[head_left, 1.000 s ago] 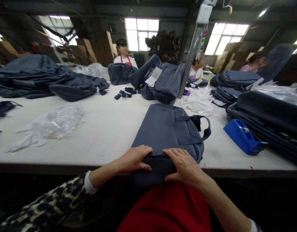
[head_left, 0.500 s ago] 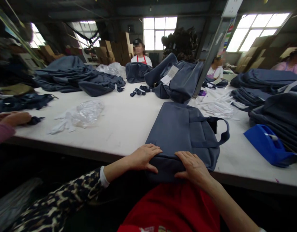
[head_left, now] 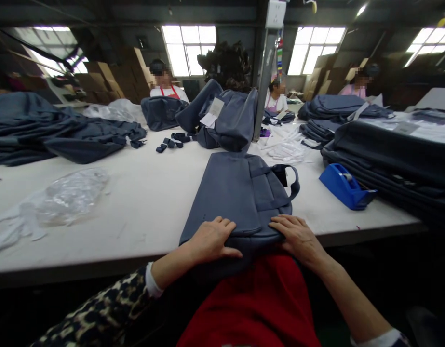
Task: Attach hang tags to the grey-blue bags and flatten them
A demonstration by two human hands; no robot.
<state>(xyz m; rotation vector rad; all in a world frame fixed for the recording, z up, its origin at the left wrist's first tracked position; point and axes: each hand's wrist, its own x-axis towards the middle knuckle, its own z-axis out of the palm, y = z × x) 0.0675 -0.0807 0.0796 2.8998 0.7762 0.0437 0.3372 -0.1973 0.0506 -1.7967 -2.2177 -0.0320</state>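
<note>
A dark blue-grey bag [head_left: 225,188] lies flat at the table's near edge, its looped handle [head_left: 294,185] towards the right. My left hand [head_left: 215,238] grips the near edge, fingers over the top and thumb against the side. Further right along that edge, my right hand [head_left: 298,238] also holds the bag, fingers on top; its thumb is partly hidden. The bag's near side hangs slightly over the table edge, against my red apron [head_left: 251,308].
Blue tape dispenser [head_left: 347,188] and stacked bags [head_left: 388,159] are on the right. Clear plastic [head_left: 75,195] and a fabric pile [head_left: 63,127] lie left. Behind the bag stand more bags [head_left: 229,118] and a metal post [head_left: 263,82]. A person [head_left: 168,86] is across the white table [head_left: 142,193].
The view has turned right, so the surroundings shift left. My right hand has slid right along the bag's edge, farther from the left hand. Both hands stay on the bag.
</note>
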